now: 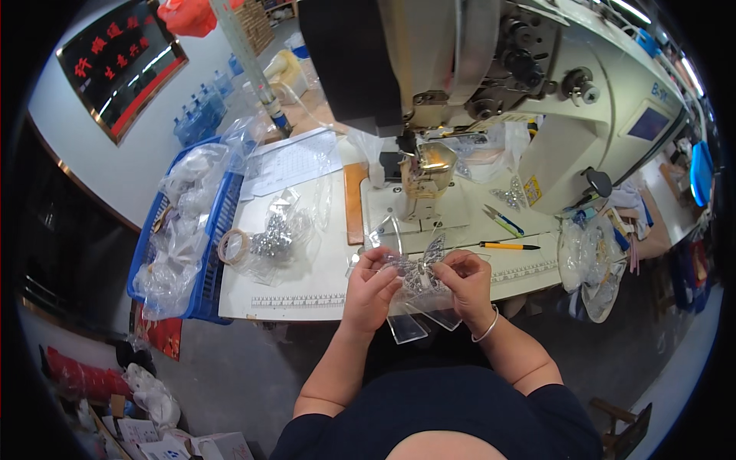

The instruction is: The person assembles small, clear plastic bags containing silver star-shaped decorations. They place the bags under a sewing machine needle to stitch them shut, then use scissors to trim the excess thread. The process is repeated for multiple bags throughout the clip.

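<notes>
At white table, silver butterfly is pinched by left hand at its nine o'clock, right hand at three.

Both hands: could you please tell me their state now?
Left hand: closed, pinching a silver, glittering, wing-shaped piece.
Right hand: closed, pinching the same piece.

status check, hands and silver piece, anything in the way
Left hand and right hand pinching silvery winged piece. Yellow pen just beyond right hand. Nothing visibly blocking either hand.
</notes>
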Motion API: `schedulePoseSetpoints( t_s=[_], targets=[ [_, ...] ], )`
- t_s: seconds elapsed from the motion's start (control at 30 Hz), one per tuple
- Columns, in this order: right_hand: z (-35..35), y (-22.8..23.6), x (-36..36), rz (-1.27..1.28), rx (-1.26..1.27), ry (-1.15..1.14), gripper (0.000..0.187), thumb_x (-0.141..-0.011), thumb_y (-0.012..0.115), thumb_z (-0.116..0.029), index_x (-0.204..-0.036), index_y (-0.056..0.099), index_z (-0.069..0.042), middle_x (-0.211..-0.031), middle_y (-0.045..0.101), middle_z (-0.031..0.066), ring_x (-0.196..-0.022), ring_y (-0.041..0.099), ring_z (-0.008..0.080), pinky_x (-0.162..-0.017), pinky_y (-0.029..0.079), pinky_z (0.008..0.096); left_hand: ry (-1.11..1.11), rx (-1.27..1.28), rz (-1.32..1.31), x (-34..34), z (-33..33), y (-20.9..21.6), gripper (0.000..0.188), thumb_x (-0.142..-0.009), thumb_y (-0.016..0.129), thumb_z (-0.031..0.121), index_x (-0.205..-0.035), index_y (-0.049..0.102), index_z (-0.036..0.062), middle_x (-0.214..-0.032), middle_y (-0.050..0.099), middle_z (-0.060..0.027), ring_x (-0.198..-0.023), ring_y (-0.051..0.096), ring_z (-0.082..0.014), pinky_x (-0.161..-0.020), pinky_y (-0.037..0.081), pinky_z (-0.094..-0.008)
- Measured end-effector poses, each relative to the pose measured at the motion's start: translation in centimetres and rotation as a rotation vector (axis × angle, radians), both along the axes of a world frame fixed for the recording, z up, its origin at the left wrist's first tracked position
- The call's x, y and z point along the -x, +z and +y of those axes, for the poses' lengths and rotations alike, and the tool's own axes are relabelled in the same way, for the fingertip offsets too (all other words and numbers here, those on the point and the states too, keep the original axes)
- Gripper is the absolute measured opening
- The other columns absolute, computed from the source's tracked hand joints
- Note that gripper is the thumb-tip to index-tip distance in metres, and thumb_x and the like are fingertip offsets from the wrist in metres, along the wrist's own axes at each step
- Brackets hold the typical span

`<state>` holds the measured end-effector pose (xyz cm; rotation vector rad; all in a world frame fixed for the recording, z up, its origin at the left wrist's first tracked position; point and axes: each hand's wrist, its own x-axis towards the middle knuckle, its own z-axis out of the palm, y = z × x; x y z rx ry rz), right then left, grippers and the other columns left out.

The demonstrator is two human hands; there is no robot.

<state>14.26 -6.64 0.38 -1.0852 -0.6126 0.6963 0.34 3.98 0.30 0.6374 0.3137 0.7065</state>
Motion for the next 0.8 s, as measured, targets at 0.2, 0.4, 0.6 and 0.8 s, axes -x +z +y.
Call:
schedulePoseSetpoints(
  t_s=[0.2,0.4,0.6,0.8],
  targets=[
    [0.1,0.3,-0.7,-0.049,-0.035,0.073,0.008,-0.077,0.07,-0.001,-0.08,0.062,0.0,-0.075,0.062,0.002,-0.067,0.057,0.006,-0.062,0.045,0.0186,-0.365,-0.274,0.129,-0.3,0.7,1.4,0.06,-0.078,0.059,-0.003,-0.134,0.037,-0.0021,-0.121,0.054,-0.0134,-0.102,0.058,-0.0209,-0.089,0.045,-0.0291],
    [1.3,2.1,-2.4,0.011,-0.081,0.062,0.009,-0.076,0.07,-0.002,-0.08,0.063,0.001,-0.075,0.063,0.0023,-0.066,0.057,0.0061,-0.061,0.044,0.018,-0.363,-0.292,0.082,-2.4,2.3,2.8,0.06,-0.078,0.059,-0.002,-0.134,0.038,-0.002,-0.119,0.054,-0.011,-0.103,0.058,-0.0205,-0.087,0.047,-0.0307],
    [1.5,2.5,-2.6,-0.036,-0.071,0.07,0.007,-0.076,0.07,-0.001,-0.078,0.063,0.001,-0.076,0.062,0.0015,-0.066,0.056,0.0055,-0.061,0.044,0.0179,-0.46,-0.309,-0.028,-3.0,3.2,2.6,0.071,-0.073,0.062,-0.003,-0.138,0.033,0.0002,-0.125,0.049,-0.0118,-0.097,0.058,-0.0191,-0.08,0.048,-0.0286],
    [1.2,2.7,-2.4,-0.086,-0.043,0.083,0.006,-0.076,0.069,0.0,-0.076,0.063,0.001,-0.077,0.062,0.0015,-0.067,0.056,0.0057,-0.062,0.043,0.0178,-0.425,-0.33,0.014,-2.9,3.2,2.6,0.074,-0.071,0.065,-0.001,-0.138,0.032,-0.0001,-0.118,0.051,-0.0103,-0.094,0.057,-0.0174,-0.076,0.047,-0.0267]
  ],
)
